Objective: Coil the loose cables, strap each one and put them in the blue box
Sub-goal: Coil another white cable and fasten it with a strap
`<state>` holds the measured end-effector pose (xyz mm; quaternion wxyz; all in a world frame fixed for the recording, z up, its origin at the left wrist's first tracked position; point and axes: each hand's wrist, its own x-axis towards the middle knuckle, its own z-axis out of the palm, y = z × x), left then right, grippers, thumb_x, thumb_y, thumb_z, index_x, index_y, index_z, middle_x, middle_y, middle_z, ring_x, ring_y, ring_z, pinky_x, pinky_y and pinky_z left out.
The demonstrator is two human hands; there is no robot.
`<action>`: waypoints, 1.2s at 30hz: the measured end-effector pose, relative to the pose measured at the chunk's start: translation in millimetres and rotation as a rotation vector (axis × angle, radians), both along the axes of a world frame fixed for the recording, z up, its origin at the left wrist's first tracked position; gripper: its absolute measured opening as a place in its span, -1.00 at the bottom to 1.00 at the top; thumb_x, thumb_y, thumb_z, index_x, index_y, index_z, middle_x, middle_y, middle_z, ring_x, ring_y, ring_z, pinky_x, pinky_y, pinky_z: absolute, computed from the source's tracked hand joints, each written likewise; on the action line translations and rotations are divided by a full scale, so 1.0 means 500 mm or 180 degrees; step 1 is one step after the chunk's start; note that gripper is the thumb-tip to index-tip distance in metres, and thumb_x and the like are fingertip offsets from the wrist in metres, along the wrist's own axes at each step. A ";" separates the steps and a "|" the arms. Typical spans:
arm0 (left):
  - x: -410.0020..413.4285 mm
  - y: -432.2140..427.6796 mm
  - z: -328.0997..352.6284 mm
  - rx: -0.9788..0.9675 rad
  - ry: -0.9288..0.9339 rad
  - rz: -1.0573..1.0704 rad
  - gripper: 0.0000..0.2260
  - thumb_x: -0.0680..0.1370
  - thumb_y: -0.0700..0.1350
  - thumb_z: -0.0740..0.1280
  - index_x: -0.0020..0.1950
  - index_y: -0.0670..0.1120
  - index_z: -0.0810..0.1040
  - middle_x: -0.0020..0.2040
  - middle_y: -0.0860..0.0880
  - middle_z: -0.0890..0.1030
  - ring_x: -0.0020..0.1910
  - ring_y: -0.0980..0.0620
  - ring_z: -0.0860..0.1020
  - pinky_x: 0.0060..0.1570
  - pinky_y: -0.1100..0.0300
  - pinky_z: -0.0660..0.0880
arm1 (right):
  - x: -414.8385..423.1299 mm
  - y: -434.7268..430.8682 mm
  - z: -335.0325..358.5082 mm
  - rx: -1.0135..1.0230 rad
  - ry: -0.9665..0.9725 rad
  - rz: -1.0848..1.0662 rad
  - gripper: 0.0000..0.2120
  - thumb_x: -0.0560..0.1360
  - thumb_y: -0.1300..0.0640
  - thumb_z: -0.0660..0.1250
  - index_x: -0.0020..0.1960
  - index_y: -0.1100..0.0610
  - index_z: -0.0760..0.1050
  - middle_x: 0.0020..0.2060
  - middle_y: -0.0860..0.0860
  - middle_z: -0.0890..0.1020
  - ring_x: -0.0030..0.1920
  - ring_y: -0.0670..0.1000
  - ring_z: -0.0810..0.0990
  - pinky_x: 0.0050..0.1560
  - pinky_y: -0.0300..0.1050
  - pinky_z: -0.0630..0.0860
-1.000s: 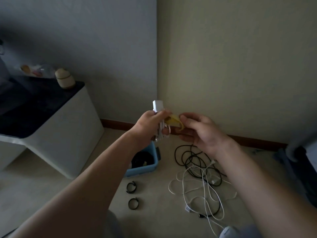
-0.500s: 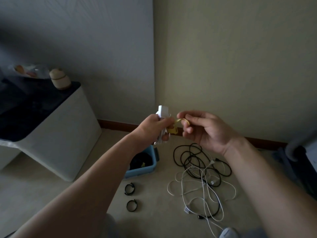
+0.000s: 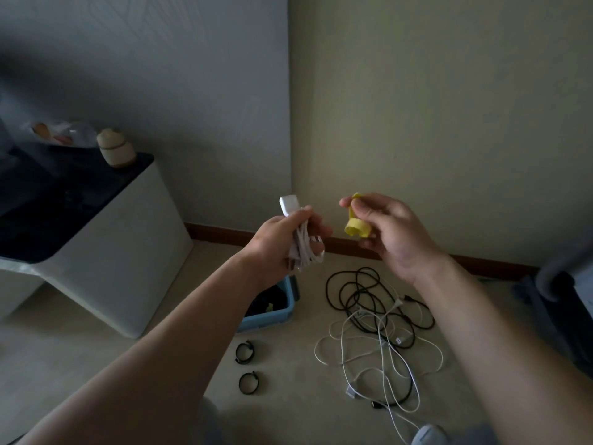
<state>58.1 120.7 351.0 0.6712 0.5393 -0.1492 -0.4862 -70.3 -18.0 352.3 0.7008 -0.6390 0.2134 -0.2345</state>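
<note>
Coiled white cable [image 3: 303, 248], held up above the blue box [image 3: 272, 316] by the left hand [image 3: 279, 242], whose fingers are closed round the bunched loops. A white plug [image 3: 288, 205] stands up out of the top of the fist.

Up and to the right of the box, the right hand [image 3: 391, 232] pinches a yellow strap [image 3: 356, 228] between thumb and fingers. The strap is partly rolled and hangs clear of the cable, the two hands being apart.

The box sits on the floor [image 3: 179, 354] under the left wrist, its near left part hidden by the forearm. Inside it are dark contents with a small yellow patch; what they are cannot be told.

Right of the box, loose black cables [image 3: 369, 293] and loose white cables [image 3: 378, 351] lie tangled together on the floor. Just in front of the box, toward the person, lie two black strap rings [image 3: 244, 351], one nearer than the other.

Left of the box stands a white desk [image 3: 106, 252] with a dark top, carrying a small jar [image 3: 115, 148].
</note>
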 end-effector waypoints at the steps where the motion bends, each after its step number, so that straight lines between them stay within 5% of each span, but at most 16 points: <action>1: 0.003 -0.001 -0.001 -0.0031 0.0027 0.0022 -0.75 0.67 -0.05 0.21 -0.03 -0.19 0.55 -0.12 -0.18 0.67 -0.31 -0.01 0.63 -0.23 0.13 0.59 | 0.003 -0.002 -0.004 -0.0425 0.0121 -0.0123 -0.80 0.56 0.17 0.37 -0.16 -0.02 0.71 -0.17 -0.09 0.68 -0.15 -0.06 0.58 -0.20 -0.14 0.47; 5: 0.004 -0.005 -0.006 -0.0016 -0.0004 0.0018 -0.72 0.67 -0.03 0.22 0.00 -0.22 0.58 -0.04 -0.19 0.68 -0.19 -0.05 0.68 -0.08 0.06 0.59 | 0.011 -0.004 -0.015 -0.1268 0.0390 -0.0092 -0.79 0.55 0.20 0.41 -0.15 -0.09 0.69 -0.15 -0.13 0.73 -0.06 -0.10 0.67 0.06 -0.08 0.60; 11: -0.011 -0.010 -0.008 -0.0031 0.0025 0.0041 -0.73 0.66 -0.03 0.23 0.00 -0.22 0.58 -0.13 -0.19 0.60 -0.20 -0.05 0.60 -0.12 0.09 0.58 | 0.009 0.012 -0.009 -0.1489 0.0659 -0.0089 -0.88 0.46 0.17 0.53 -0.12 -0.03 0.65 -0.33 -0.04 0.70 -0.37 -0.06 0.64 -0.42 -0.09 0.57; 16: -0.030 -0.011 -0.002 -0.0193 0.0130 -0.0082 -0.68 0.69 -0.08 0.17 0.14 -0.34 0.52 -0.17 -0.17 0.67 -0.28 -0.03 0.64 -0.23 0.15 0.62 | 0.015 0.029 -0.009 -0.1685 0.0931 -0.0218 -0.87 0.40 0.06 0.58 -0.16 0.04 0.64 -0.38 -0.02 0.69 -0.48 -0.13 0.59 -0.46 -0.23 0.47; 19: -0.042 -0.012 -0.006 -0.0071 0.0022 -0.0044 -0.67 0.67 -0.06 0.21 0.15 -0.34 0.53 -0.15 -0.21 0.65 -0.27 -0.06 0.61 -0.21 0.13 0.61 | 0.019 0.035 -0.015 -0.1707 0.1118 -0.0312 -0.87 0.40 0.01 0.57 -0.20 -0.01 0.64 -0.36 -0.05 0.69 -0.44 -0.17 0.61 -0.39 -0.18 0.52; 24: -0.061 -0.018 -0.012 -0.0051 -0.0039 0.0112 -0.50 0.51 0.05 0.38 0.21 -0.38 0.54 0.12 -0.33 0.55 0.03 -0.23 0.53 0.13 -0.13 0.44 | 0.021 0.038 -0.020 -0.1683 0.1315 -0.0375 -0.89 0.38 0.06 0.57 -0.17 0.06 0.67 -0.28 -0.04 0.73 -0.25 -0.06 0.70 -0.23 -0.10 0.61; 28: -0.063 -0.028 -0.027 -0.0053 -0.0023 0.0225 -0.70 0.63 -0.04 0.32 0.12 -0.30 0.56 0.02 -0.30 0.53 -0.02 -0.20 0.52 0.08 -0.09 0.47 | 0.022 0.043 -0.020 -0.1647 0.1479 -0.0359 -0.93 0.41 0.09 0.55 -0.14 0.06 0.70 -0.29 -0.04 0.73 -0.25 -0.05 0.70 -0.24 -0.14 0.60; 33: -0.080 -0.035 -0.033 -0.0186 0.0112 0.0185 -0.70 0.65 -0.09 0.26 0.20 -0.33 0.55 -0.10 -0.20 0.61 -0.21 -0.01 0.61 -0.16 0.14 0.56 | 0.026 0.041 -0.033 -0.1264 0.1425 -0.0779 -0.86 0.36 0.15 0.57 -0.15 0.09 0.63 -0.24 -0.01 0.71 -0.22 0.00 0.69 -0.23 -0.14 0.61; 36: -0.087 -0.033 -0.027 -0.0254 0.0339 0.0145 -0.64 0.65 -0.10 0.26 0.28 -0.37 0.51 0.04 -0.26 0.59 -0.06 -0.09 0.60 0.04 0.02 0.54 | 0.023 0.035 -0.031 -0.1040 0.1381 -0.0706 -0.81 0.36 0.19 0.57 -0.12 0.09 0.58 -0.21 0.03 0.71 -0.20 0.03 0.69 -0.22 -0.11 0.62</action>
